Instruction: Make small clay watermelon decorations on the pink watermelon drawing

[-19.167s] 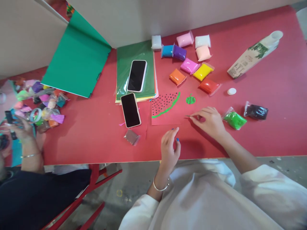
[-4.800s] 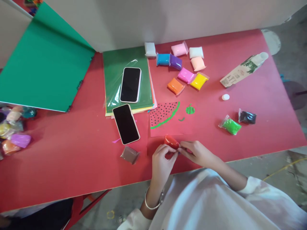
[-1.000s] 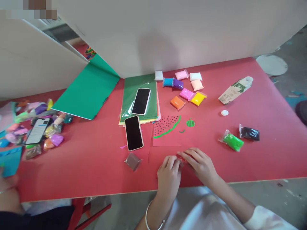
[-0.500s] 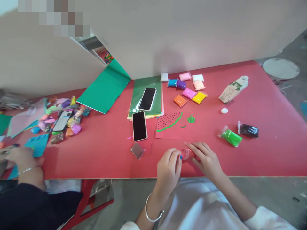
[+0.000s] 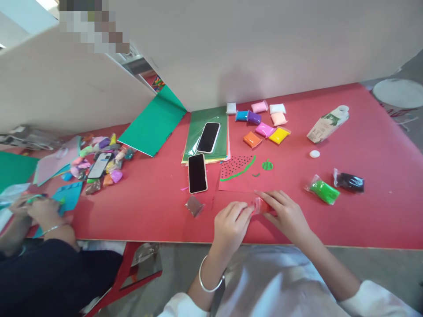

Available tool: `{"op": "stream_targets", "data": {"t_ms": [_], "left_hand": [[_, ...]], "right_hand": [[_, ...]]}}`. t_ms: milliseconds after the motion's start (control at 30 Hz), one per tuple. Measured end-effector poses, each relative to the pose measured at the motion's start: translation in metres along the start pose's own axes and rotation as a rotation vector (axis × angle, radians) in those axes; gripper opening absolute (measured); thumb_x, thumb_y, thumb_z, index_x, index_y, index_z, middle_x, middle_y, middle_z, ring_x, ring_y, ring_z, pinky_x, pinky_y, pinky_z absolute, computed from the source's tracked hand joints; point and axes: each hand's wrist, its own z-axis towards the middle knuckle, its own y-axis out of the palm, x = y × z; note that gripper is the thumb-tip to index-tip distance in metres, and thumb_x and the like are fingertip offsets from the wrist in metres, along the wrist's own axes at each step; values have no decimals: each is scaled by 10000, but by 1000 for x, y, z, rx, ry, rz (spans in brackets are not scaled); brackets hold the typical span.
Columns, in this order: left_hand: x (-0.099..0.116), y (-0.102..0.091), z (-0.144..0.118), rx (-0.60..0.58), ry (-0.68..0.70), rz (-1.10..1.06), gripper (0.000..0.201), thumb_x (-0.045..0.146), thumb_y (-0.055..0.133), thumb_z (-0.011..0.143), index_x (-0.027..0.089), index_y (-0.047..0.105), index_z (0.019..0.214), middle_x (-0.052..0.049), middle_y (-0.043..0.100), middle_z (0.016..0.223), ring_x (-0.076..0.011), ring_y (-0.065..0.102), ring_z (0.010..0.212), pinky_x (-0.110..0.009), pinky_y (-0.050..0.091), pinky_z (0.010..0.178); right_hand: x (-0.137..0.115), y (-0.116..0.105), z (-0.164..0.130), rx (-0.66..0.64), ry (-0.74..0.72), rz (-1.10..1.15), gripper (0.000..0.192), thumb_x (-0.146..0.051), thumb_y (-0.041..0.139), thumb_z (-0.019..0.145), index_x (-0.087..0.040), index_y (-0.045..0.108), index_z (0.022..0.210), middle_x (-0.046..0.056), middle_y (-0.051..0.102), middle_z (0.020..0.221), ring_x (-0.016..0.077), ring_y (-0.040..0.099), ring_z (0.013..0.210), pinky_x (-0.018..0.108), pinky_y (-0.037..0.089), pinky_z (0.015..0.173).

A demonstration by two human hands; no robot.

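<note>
A small packet of red clay (image 5: 261, 205) in clear wrap lies between my two hands near the table's front edge. My left hand (image 5: 231, 222) pinches the packet's left end, thumb and fingers together. From the other side my right hand (image 5: 286, 215) grips the packet's right part, partly hiding it. Just beyond them is a pink-red sheet (image 5: 243, 185) bearing a watermelon slice with a green rind (image 5: 244, 169) and black dots, a small round green striped shape (image 5: 267, 164) and a short green curve (image 5: 256, 175).
Green (image 5: 325, 192) and black (image 5: 352, 182) clay packets lie right, near a white cap (image 5: 314, 154) and a carton (image 5: 328, 124). A brown packet (image 5: 194, 206) and two phones (image 5: 197, 174) are left. Several coloured packets (image 5: 254, 117) lie behind. A co-worker's hands (image 5: 41, 209) work far left.
The camera view has swung slightly left. Both my hands keep hold of the red packet, and more of its red part shows. The co-worker's hands show more fully, holding something green.
</note>
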Motion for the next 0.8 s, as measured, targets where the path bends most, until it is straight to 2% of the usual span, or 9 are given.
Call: {"op": "stream_targets", "data": {"t_ms": [67, 167, 200, 267, 367, 433, 500, 567, 800], "left_hand": [[-6, -7, 0, 107, -33, -23, 186, 87, 581, 848, 205, 674, 958, -30, 679, 868, -138, 637, 821, -249, 522, 744], [-17, -12, -2, 341, -192, -34, 210, 105, 613, 838, 225, 678, 996, -26, 668, 883, -136, 636, 814, -273, 525, 778], [-20, -9, -4, 378, -233, -20, 222, 114, 610, 842, 229, 676, 1019, -28, 669, 894, -141, 636, 821, -284, 526, 790], [-25, 4, -10, 313, -258, 20, 249, 118, 584, 857, 224, 671, 1065, -39, 679, 916, -151, 636, 846, -299, 526, 812], [-28, 35, -24, 56, -239, 105, 282, 94, 539, 862, 201, 665, 1091, -56, 696, 934, -173, 636, 897, -305, 533, 817], [-27, 54, -34, -121, -234, 185, 401, 67, 514, 838, 192, 609, 1207, -84, 687, 1050, -205, 624, 1003, -340, 534, 849], [-26, 66, -41, -206, -233, 242, 480, 72, 521, 813, 185, 559, 1278, -105, 654, 1160, -243, 583, 1110, -416, 495, 941], [-27, 70, -44, -207, -243, 248, 474, 93, 535, 812, 185, 563, 1276, -108, 644, 1180, -258, 558, 1138, -451, 456, 984], [-41, 65, -38, -29, -369, 194, 183, 168, 564, 868, 221, 695, 984, -54, 686, 989, -208, 586, 955, -357, 454, 850]], "right_hand": [[6, -1, 1, 22, 36, -11, 461, -174, 566, 842, -223, 533, 1300, 78, 651, 1053, 240, 590, 950, 358, 535, 771], [15, -5, 3, 63, 118, 11, 480, -203, 573, 835, -248, 531, 1311, 67, 653, 1020, 242, 600, 918, 369, 529, 772], [17, -6, 5, 74, 147, 36, 482, -217, 581, 829, -255, 533, 1308, 61, 652, 1010, 238, 604, 906, 367, 528, 776], [19, -7, 10, 98, 196, 99, 481, -261, 608, 818, -264, 540, 1294, 55, 644, 1020, 228, 609, 905, 358, 523, 793], [16, -6, 19, 131, 245, 170, 540, -361, 663, 787, -261, 526, 1300, 59, 627, 1035, 231, 606, 932, 355, 513, 820], [14, -5, 25, 138, 254, 197, 613, -429, 684, 768, -254, 494, 1325, 67, 624, 1038, 245, 600, 953, 371, 507, 835], [14, -3, 29, 131, 244, 219, 638, -472, 680, 771, -253, 473, 1333, 74, 626, 1054, 252, 594, 973, 389, 499, 853], [16, -1, 31, 123, 228, 234, 592, -489, 670, 783, -256, 496, 1299, 74, 624, 1062, 250, 591, 978, 394, 493, 865], [21, 10, 32, 107, 216, 238, 383, -506, 639, 810, -258, 626, 1102, 54, 625, 959, 219, 616, 866, 342, 511, 779]]}}
